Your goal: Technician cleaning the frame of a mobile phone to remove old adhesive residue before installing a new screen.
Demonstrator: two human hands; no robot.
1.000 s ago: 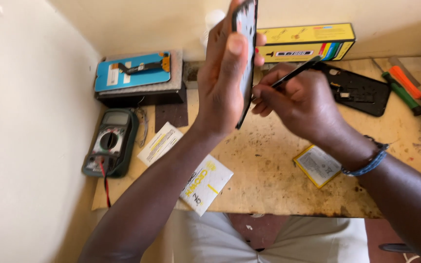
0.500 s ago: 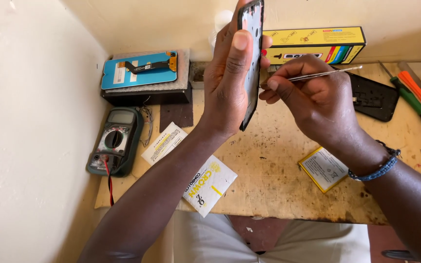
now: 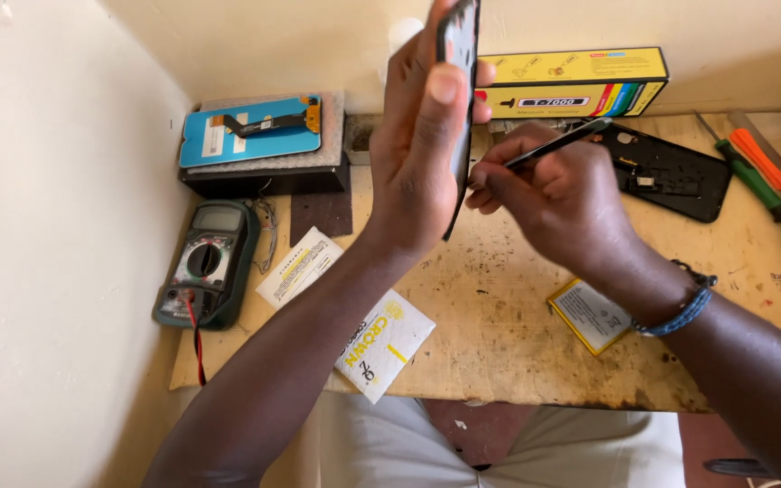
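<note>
My left hand [image 3: 427,145] holds a black phone [image 3: 459,54] upright and edge-on above the worn wooden bench [image 3: 499,343], thumb across its near edge. My right hand [image 3: 558,194] pinches a thin dark metal tool [image 3: 553,145] whose tip sits at the phone's lower right side. A blue beaded bracelet [image 3: 680,307] circles my right wrist. The phone's far face is hidden from me.
A green multimeter [image 3: 205,264] lies at the left, with a blue phone screen panel [image 3: 250,131] on a black block behind it. A yellow carton [image 3: 571,79], a black phone back frame [image 3: 671,172], screwdrivers [image 3: 752,167], a flat battery [image 3: 589,314] and two white sachets [image 3: 381,343] lie about.
The tool in my right hand has tilted and its tip has shifted lower along the phone's edge. My left hand keeps the phone upright in much the same place.
</note>
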